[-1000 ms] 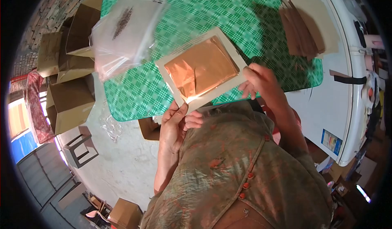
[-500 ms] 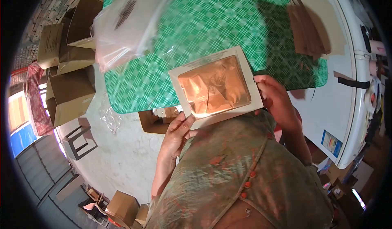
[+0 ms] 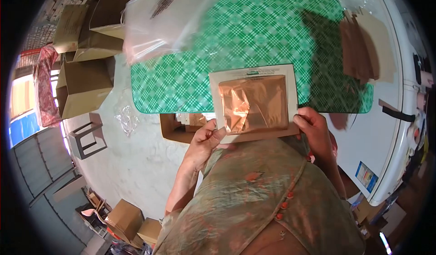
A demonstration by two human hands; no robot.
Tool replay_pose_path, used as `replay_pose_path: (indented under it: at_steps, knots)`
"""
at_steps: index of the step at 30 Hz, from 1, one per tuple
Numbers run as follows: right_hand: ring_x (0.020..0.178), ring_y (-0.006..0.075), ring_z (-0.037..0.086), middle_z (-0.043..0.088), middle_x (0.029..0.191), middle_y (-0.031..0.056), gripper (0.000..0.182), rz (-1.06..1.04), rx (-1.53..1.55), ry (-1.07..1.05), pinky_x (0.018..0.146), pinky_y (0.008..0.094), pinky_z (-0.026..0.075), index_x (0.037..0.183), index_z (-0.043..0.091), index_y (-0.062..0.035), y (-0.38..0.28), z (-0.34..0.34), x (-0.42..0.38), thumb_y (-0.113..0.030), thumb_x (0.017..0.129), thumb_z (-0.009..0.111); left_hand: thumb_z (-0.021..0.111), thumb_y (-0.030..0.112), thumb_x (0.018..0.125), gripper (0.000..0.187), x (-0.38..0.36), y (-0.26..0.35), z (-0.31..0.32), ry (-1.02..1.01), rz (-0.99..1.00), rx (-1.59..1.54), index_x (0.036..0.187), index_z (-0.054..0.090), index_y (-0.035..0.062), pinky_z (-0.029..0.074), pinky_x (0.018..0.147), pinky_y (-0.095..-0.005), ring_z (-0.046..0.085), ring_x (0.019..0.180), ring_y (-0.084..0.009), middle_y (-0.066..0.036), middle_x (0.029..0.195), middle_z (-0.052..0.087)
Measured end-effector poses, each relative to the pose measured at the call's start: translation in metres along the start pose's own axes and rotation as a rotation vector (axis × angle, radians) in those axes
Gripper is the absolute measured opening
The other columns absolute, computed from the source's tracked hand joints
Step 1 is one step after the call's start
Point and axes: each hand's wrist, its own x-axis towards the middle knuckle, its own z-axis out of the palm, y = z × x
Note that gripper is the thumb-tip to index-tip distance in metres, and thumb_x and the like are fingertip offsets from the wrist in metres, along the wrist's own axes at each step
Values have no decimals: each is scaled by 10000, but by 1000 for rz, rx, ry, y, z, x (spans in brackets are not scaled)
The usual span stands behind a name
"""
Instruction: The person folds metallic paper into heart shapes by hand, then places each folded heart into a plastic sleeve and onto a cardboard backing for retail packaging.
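Observation:
A flat white frame (image 3: pixel 292 91) with a shiny copper-brown film over its middle is held level in front of my body, by the near edge of the table. Small print runs along its far border. My left hand (image 3: pixel 204 143) pinches its near-left corner, thumb on top. At the near-right corner, my right hand (image 3: pixel 312 127) grips the frame with the thumb over the border. The undersides of both grips are hidden. Beyond the frame lies the green checked tablecloth (image 3: pixel 254 32).
A stack of clear plastic bags (image 3: pixel 163 23) lies at the table's far left, brown paper pieces (image 3: pixel 363 50) at the right on a white surface. Open cardboard boxes (image 3: pixel 86 84) stand to the left. Under the table edge sits another box (image 3: pixel 175 134); a grey stool (image 3: pixel 86 139) stands on the floor.
The frame has turned from a slant to nearly square with the table edge and shifted right in view. Both hands keep hold of it. The whole view has also shifted slightly.

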Motion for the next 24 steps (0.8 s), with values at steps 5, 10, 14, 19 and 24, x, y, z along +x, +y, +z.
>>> replay_pose_path:
  at_steps: [5,10,14,19,24]
  knots:
    - [660,80,596,661,799,5,173,21,-49,64,600,262,479,1017,669,-8,12,5,-6,-176,1057,650,557,167,1125,364,-3,4,-1,-42,-77,48,1437,572,-20,657,742,-334,768,962,-197,-108,1294,723]
    - [725,97,659,668,807,7,176,18,-206,98,616,271,505,1022,666,-9,26,4,-6,-174,1072,631,576,211,1124,359,-1,3,-6,-35,-110,118,1397,600,-22,640,723,-315,774,909,-201,-125,1243,737]
    - [811,138,710,701,929,51,161,-120,-196,25,692,278,537,1134,639,4,30,1,-4,-144,1074,613,624,218,1101,372,2,-10,-15,-42,49,125,1392,601,-13,644,731,-307,772,953,-208,-128,1234,740]
    - [875,192,739,716,1035,107,237,-1,119,-85,770,296,570,1273,577,27,11,13,-12,-103,1074,582,673,168,1068,342,-2,6,-1,-61,78,158,1363,616,5,647,755,-316,775,978,-208,-146,1139,774]
    - [891,209,750,722,1053,151,252,-3,88,-97,766,320,599,1284,570,41,15,9,-7,-105,1078,563,665,164,1070,280,4,9,0,-28,36,119,1296,638,1,652,727,-335,786,932,-257,-184,1052,784]
